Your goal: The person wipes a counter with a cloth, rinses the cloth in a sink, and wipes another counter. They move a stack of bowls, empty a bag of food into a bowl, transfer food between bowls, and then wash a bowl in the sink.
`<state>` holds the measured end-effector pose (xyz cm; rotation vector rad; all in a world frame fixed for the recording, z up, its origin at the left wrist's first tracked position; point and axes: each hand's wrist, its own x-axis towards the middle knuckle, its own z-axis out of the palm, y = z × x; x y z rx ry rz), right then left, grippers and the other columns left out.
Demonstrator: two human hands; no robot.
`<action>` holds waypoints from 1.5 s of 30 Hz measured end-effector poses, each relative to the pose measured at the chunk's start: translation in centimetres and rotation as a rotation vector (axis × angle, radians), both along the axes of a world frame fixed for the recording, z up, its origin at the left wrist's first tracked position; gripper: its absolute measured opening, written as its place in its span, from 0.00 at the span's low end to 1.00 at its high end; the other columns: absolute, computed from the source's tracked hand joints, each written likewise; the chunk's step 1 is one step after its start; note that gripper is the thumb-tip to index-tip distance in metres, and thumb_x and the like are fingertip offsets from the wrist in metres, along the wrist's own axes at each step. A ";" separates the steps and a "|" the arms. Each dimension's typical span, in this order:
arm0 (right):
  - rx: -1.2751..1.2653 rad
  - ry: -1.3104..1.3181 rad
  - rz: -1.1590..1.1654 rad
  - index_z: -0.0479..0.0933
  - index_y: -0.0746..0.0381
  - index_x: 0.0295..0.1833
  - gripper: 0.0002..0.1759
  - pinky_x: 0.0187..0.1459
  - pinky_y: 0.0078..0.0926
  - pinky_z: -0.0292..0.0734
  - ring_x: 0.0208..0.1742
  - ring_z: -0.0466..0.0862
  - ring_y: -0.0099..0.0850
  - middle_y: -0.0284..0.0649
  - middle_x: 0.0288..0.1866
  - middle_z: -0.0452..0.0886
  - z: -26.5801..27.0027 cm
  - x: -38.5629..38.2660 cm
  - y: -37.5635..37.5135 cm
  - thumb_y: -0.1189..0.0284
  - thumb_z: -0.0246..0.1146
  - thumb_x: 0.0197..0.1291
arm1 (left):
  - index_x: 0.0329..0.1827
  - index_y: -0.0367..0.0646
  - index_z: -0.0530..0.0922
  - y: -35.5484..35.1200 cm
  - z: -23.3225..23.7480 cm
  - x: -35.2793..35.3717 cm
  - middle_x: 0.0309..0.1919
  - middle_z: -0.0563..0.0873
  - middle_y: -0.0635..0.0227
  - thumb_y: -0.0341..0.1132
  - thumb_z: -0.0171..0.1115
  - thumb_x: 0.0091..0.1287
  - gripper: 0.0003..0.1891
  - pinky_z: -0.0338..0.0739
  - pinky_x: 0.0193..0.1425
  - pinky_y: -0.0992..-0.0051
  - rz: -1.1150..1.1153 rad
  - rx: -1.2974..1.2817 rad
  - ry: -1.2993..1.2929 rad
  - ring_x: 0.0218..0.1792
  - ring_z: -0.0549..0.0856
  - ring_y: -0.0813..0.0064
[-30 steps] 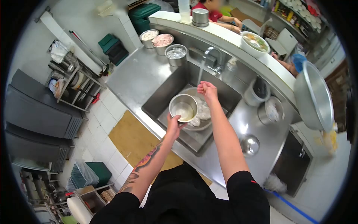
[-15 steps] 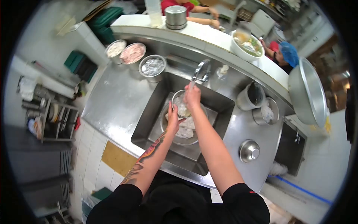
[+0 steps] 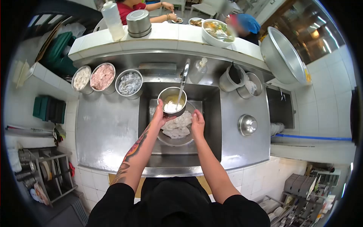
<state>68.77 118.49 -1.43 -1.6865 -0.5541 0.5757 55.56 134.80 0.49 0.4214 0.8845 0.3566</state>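
Observation:
My left hand [image 3: 160,115] grips a round metal container [image 3: 162,95] from its left side and underneath, with its mouth facing up. Water runs from the faucet [image 3: 185,73] into it, and some liquid shows inside. Below, a wide bowl [image 3: 166,142] stands in the sink [image 3: 211,145], holding pale, translucent pieces [image 3: 177,130] whose kind I cannot make out. At this bowl's right rim is my right hand [image 3: 197,123], fingers curled and closed on the edge.
Three metal tubs of pale [image 3: 81,78], pink [image 3: 102,76] and grey [image 3: 129,83] food line the counter's left back. A pump bottle [image 3: 198,70], a white bucket [image 3: 230,80] and an upturned bowl [image 3: 247,125] are right. Beyond the ledge [image 3: 162,39] sit people [image 3: 130,9].
My right hand has come down from the faucet to the wide bowl's right rim. Water now runs into the metal container, which my left hand has raised and shifted left. The view has turned.

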 end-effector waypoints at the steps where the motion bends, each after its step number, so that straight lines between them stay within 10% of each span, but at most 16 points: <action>1: 0.020 0.514 -0.100 0.64 0.67 0.70 0.26 0.65 0.42 0.72 0.67 0.74 0.40 0.49 0.68 0.71 -1.3 0.3 0.3 0.63 0.56 0.74 | 0.74 0.43 0.61 -0.3 0.1 0.1 0.70 0.67 0.46 0.73 0.41 0.68 0.45 0.78 0.60 0.42 -0.017 0.007 0.002 0.68 0.72 0.49; 7: 0.262 0.860 -0.044 0.67 0.66 0.68 0.27 0.53 0.35 0.79 0.54 0.80 0.35 0.46 0.55 0.78 -4.2 -0.9 1.5 0.60 0.59 0.72 | 0.72 0.44 0.63 -2.6 -0.4 0.4 0.66 0.70 0.46 0.72 0.38 0.70 0.43 0.80 0.58 0.44 0.086 -0.075 0.034 0.64 0.75 0.48; 16: -0.061 0.175 -0.105 0.76 0.65 0.27 0.14 0.15 0.28 0.77 0.16 0.75 0.23 0.34 0.21 0.76 -6.6 4.1 1.9 0.69 0.70 0.58 | 0.75 0.46 0.59 -5.0 -0.3 -0.2 0.68 0.70 0.50 0.71 0.38 0.71 0.42 0.76 0.63 0.43 0.157 0.006 -0.003 0.66 0.73 0.50; 21: -0.158 0.017 -0.166 0.74 0.64 0.23 0.14 0.16 0.29 0.79 0.15 0.78 0.27 0.38 0.19 0.79 -3.0 12.7 2.4 0.72 0.70 0.56 | 0.76 0.56 0.57 -5.7 1.4 0.1 0.70 0.66 0.52 0.67 0.44 0.72 0.36 0.84 0.53 0.48 0.169 0.174 0.132 0.63 0.77 0.51; 24: -0.293 0.424 -0.129 0.81 0.64 0.30 0.06 0.21 0.30 0.81 0.21 0.84 0.31 0.43 0.24 0.83 -3.0 15.4 3.0 0.75 0.66 0.58 | 0.79 0.60 0.51 -6.3 1.4 1.7 0.73 0.60 0.50 0.65 0.49 0.71 0.38 0.86 0.49 0.52 0.185 0.295 0.272 0.63 0.77 0.49; 27: -0.519 0.214 -0.174 0.86 0.62 0.45 0.11 0.30 0.31 0.84 0.29 0.87 0.34 0.44 0.32 0.86 -3.8 16.6 4.1 0.79 0.60 0.59 | 0.81 0.65 0.44 -5.5 1.5 2.7 0.75 0.52 0.46 0.65 0.54 0.69 0.44 0.87 0.47 0.54 0.195 0.330 0.369 0.61 0.77 0.46; 30: -0.191 -0.720 -0.224 0.83 0.66 0.43 0.08 0.42 0.32 0.82 0.36 0.87 0.31 0.44 0.36 0.87 -5.0 14.6 5.2 0.77 0.61 0.59 | 0.81 0.59 0.41 -5.3 2.2 2.8 0.78 0.54 0.58 0.65 0.53 0.70 0.45 0.80 0.55 0.44 0.099 0.345 0.437 0.71 0.67 0.47; 34: 0.104 -0.356 0.185 0.83 0.61 0.41 0.06 0.38 0.33 0.78 0.34 0.87 0.37 0.45 0.34 0.86 4.3 4.3 5.8 0.74 0.62 0.62 | 0.82 0.59 0.43 -4.3 1.6 2.8 0.77 0.56 0.59 0.64 0.55 0.69 0.45 0.81 0.52 0.45 0.059 0.402 0.367 0.72 0.65 0.49; 36: -0.178 -0.567 0.675 0.83 0.61 0.42 0.09 0.39 0.39 0.78 0.35 0.86 0.44 0.48 0.35 0.86 1.2 1.0 4.8 0.67 0.62 0.63 | 0.81 0.59 0.45 -3.2 1.1 2.6 0.77 0.58 0.61 0.63 0.57 0.68 0.45 0.82 0.49 0.47 0.037 0.346 0.215 0.73 0.64 0.53; 39: -0.402 -0.621 0.793 0.82 0.63 0.42 0.15 0.45 0.40 0.78 0.41 0.86 0.45 0.48 0.39 0.86 -0.2 0.3 4.1 0.61 0.63 0.63 | 0.81 0.61 0.46 -1.7 3.7 2.0 0.76 0.59 0.62 0.63 0.60 0.67 0.46 0.82 0.49 0.50 -0.171 0.445 0.219 0.72 0.65 0.57; 43: -0.415 -0.192 0.389 0.79 0.63 0.48 0.23 0.50 0.39 0.77 0.44 0.85 0.44 0.53 0.40 0.85 -1.0 0.0 9.2 0.53 0.60 0.66 | 0.81 0.63 0.48 -3.3 -4.8 1.8 0.74 0.61 0.63 0.65 0.64 0.62 0.48 0.78 0.54 0.44 0.024 0.079 0.014 0.72 0.61 0.60; 45: -0.083 0.644 0.183 0.75 0.64 0.55 0.28 0.57 0.40 0.74 0.53 0.83 0.46 0.61 0.50 0.81 0.9 -2.4 10.0 0.48 0.53 0.70 | 0.78 0.60 0.57 -4.4 -4.5 3.2 0.70 0.67 0.62 0.66 0.61 0.64 0.43 0.75 0.57 0.42 0.219 -0.120 0.080 0.69 0.68 0.61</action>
